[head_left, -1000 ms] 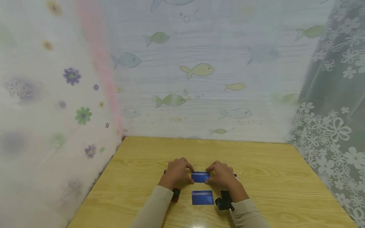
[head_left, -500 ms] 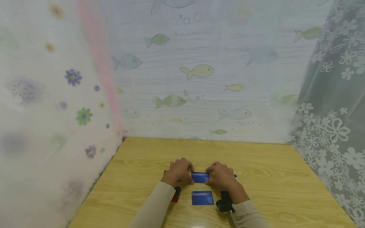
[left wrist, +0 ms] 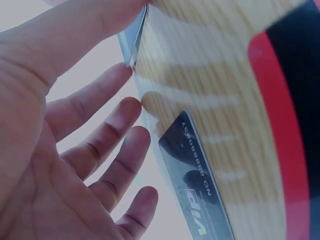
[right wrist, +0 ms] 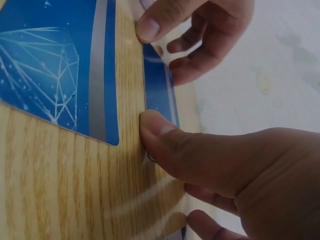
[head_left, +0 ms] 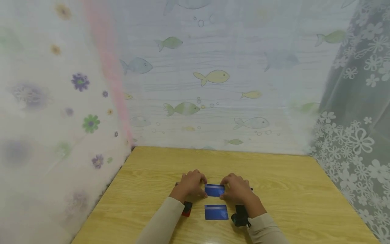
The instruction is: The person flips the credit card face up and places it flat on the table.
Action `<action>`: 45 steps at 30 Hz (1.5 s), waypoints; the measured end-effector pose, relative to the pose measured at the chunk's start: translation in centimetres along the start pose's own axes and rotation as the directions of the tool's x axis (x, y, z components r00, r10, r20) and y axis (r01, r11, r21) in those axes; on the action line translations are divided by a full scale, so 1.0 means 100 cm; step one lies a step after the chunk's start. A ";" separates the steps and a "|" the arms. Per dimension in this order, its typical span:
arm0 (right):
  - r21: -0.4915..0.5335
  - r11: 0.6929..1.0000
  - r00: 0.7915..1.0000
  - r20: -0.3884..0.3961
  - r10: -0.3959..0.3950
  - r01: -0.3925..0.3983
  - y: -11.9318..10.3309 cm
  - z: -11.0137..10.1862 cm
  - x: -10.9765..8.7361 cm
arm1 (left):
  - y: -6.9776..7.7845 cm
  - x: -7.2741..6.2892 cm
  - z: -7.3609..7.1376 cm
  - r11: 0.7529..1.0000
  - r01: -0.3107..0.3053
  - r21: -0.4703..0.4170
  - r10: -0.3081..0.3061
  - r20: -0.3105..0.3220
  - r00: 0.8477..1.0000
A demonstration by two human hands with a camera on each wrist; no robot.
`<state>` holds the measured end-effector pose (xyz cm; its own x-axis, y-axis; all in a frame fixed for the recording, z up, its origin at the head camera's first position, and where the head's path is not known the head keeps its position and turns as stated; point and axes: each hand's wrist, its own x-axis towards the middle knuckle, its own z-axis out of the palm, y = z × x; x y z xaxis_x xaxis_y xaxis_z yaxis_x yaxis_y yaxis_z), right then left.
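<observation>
Between my two hands a blue card (head_left: 214,190) with a pale stripe stands on its long edge, tilted back. My left hand (head_left: 191,184) pinches its left end between thumb and index finger, the other fingers spread behind in the left wrist view. At its right end, my right hand (head_left: 238,188) grips it the same way; in the right wrist view both thumbs press the near face of this card (right wrist: 161,92). A second blue card (head_left: 216,212), with a grey stripe and a white line pattern, lies flat on the table nearer me.
Past the left fingers lies a dark card (left wrist: 192,175) lettered VIP. A red-edged black flat thing (left wrist: 272,100) is near the left wrist. A black device (head_left: 240,217) sits by the right wrist. Printed curtains (head_left: 213,112) hang behind the wooden table (head_left: 289,189).
Both hands keep their hold on the blue card at almost the same spot. The left forearm shifts slightly; the second card has not moved.
</observation>
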<state>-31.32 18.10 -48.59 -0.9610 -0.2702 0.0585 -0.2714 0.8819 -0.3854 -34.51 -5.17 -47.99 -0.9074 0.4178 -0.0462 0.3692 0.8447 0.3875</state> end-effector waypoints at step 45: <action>0.050 0.994 0.995 0.009 -0.095 0.094 0.002 -0.004 0.001 | -0.008 -0.006 -0.017 0.972 -0.146 -0.185 0.128 -0.104 0.986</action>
<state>-31.50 18.42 -48.31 -0.9304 -0.3562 0.0863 -0.3578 0.8322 -0.4235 -34.65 -6.67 -46.75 -0.8685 0.4855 0.1001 0.4542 0.6983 0.5533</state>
